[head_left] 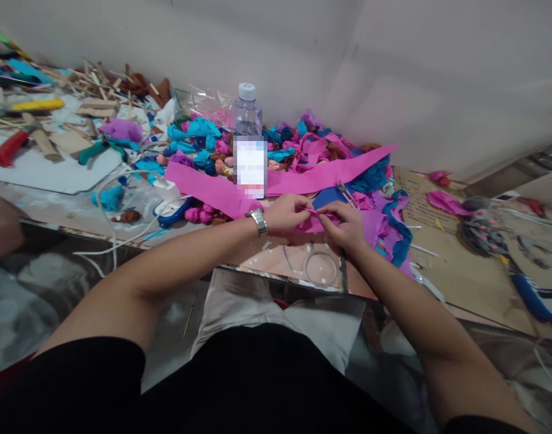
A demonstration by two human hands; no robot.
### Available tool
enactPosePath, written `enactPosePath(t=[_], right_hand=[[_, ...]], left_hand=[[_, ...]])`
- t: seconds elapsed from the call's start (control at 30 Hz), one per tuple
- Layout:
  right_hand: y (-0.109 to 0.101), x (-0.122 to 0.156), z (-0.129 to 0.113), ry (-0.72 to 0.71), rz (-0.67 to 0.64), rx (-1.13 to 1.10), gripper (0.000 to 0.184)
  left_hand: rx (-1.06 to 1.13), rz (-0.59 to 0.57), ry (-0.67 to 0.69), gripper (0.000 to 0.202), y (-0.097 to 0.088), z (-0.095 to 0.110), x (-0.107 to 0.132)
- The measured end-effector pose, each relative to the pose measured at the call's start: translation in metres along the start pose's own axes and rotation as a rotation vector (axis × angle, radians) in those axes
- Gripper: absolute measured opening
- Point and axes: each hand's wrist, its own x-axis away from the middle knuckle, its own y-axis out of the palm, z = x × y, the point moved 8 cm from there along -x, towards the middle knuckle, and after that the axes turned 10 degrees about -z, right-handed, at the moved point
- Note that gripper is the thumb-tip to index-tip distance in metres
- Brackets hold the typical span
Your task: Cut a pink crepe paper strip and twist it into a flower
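Note:
My left hand (287, 214), with a metal watch at its wrist, pinches one end of a small piece of pink crepe paper (316, 212). Opposite it, my right hand (346, 223) pinches the same piece, so the fingertips of both hands nearly meet. Long pink crepe paper strips (203, 188) lie behind and to the left of my hands. A phone (250, 166) stands upright just beyond, its screen blurred. Near my right hand is a pair of scissors or snips (346, 194), partly hidden among the paper.
A clear bottle (247, 111) stands at the back, with rolled paper flowers (222, 146) around it. Wood sticks and pliers (14, 144) lie left. A tape ring (321, 267) is near the front edge. Cardboard (443, 241) lies right. Another person's arm (2, 226) shows at left.

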Motion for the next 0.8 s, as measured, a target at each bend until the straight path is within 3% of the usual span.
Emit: enactPosePath(t=[0.1,0.27,0.5,0.8], right_hand=[[0.000,0.000,0.000,-0.004,0.006,-0.006,0.011],[0.001,-0.001,-0.002,-0.012,-0.008,-0.027,0.014],[0.003,-0.001,-0.001,0.028,-0.017,0.002,0.018],[0.005,-0.001,0.005,0.009,-0.017,0.040,0.015]], left_hand=[[-0.013,-0.022,0.015,0.017,0.000,0.003,0.001],[-0.051,-0.019,0.060,0.042,-0.001,0.006,0.002],[-0.047,0.023,-0.001,0.033,-0.002,0.005,0.002],[-0.256,0.039,0.047,0.036,-0.004,0.016,0.004]])
